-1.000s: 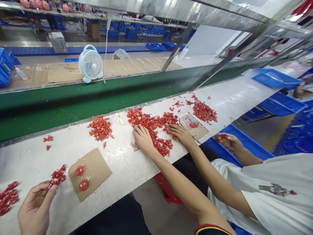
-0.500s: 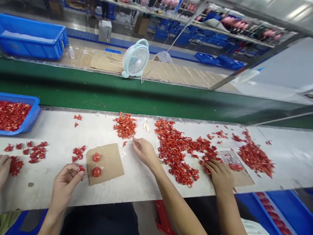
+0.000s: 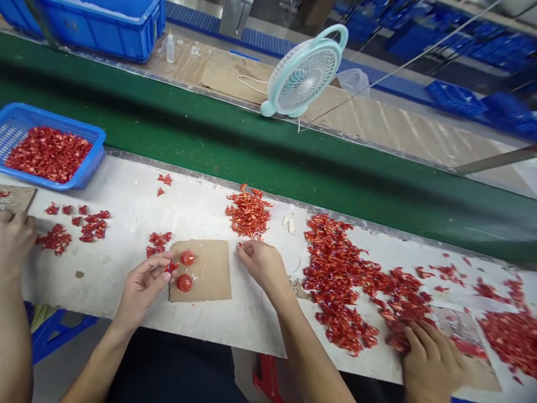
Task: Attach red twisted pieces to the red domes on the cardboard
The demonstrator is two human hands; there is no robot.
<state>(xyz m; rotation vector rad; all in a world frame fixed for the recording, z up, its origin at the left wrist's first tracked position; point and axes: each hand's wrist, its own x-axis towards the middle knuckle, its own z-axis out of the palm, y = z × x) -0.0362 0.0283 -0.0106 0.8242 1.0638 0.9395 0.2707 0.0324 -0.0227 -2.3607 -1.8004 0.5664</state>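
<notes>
My left hand (image 3: 142, 282) pinches a small red piece (image 3: 172, 266) at the left edge of a square of cardboard (image 3: 212, 274). Two round red caps (image 3: 187, 257) lie on that cardboard. My right hand (image 3: 262, 263) rests on the white table (image 3: 126, 184) by the cardboard's right edge. Its fingers are curled together, and I cannot make out what is under the tips. Just beyond it lies a small heap of red pieces (image 3: 249, 214). A few more red pieces (image 3: 158, 239) lie beside my left hand.
A big spread of red pieces (image 3: 344, 280) covers the table to the right, with a co-worker's hand (image 3: 432, 364) on it. Another person's hand (image 3: 14, 240) is at far left. A blue basket (image 3: 84, 170) holds red pieces. A green belt (image 3: 251, 151) and a small fan (image 3: 304, 73) lie beyond.
The view has swung left and down. My left hand has moved with its red piece up to the cardboard's edge. My right hand has stayed beside the cardboard.
</notes>
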